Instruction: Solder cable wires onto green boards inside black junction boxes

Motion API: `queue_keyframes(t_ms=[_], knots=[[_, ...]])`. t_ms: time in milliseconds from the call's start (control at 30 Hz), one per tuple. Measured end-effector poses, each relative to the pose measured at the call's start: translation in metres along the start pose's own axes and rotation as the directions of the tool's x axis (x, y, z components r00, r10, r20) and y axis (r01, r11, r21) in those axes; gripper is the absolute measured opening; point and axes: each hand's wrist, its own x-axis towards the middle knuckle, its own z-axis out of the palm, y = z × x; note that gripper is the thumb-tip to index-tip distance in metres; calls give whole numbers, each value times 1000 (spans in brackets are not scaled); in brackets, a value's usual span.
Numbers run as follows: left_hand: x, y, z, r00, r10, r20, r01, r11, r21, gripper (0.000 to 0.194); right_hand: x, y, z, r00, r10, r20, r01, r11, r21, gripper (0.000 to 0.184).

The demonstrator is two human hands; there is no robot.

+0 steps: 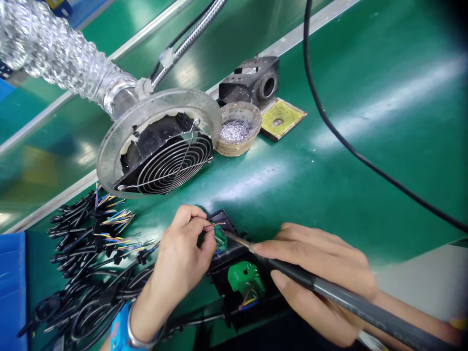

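Soldering iron [336,295]: grasped pen-fashion by the right hand [321,253], apparently so that the tip can be steered finely; a round dark handle and a slim metal tip are shown.
Wire [221,224]: pinched between thumb and fingertips of the left hand [186,248], probably for steadiness beside the tip; it is thin and reddish.
Board 2 [241,278]: seated in black housing nearer the body; flat, green, crossed by coloured strands.
Board 1 [220,240]: set in a black case [234,252] just under the wire; whether it is touched by the tip cannot be told.
Cables [73,239]: heaped at the left, perhaps for easy reach; rubbery, black, with bright bare-looking ends.
Fan [175,168]: hung above the hands, presumably for fumes; ringed by wire, joined to a crinkled foil hose [73,68].
Bowl [237,148]: filled with silvery bits; rough and round.
Sponge [283,118]: placed beside the bowl, likely for tip wiping; yellow, square, 1 dark hole.
Stand [252,80]: made of scorched metal, with a round opening.
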Motion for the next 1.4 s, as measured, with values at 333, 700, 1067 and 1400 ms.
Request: queue_keyframes(t_ms=[333, 700, 1067, 1400], knots=[[-1, 0, 1, 1000, -8, 2, 8, 1000, 11, 11, -5, -4, -6, 1000, 6, 5, -6, 997, -74, 33], [-3, -1, 0, 1000, 16, 0, -16, 1000, 7, 11, -11, -8, -15, 996, 18, -83, -30, 989, -146, 34], [-10, -5, -6, 987, 157, 43, -159, 985, 60, 16, -12, -13, -15, 994, 71, -83, -81, 989, -122, 30], [-5, -5, -8, 983, 154, 103, -163, 983, 82, 14, -19, -3, 7, 985, -19, -171, 10, 999, -54, 26]])
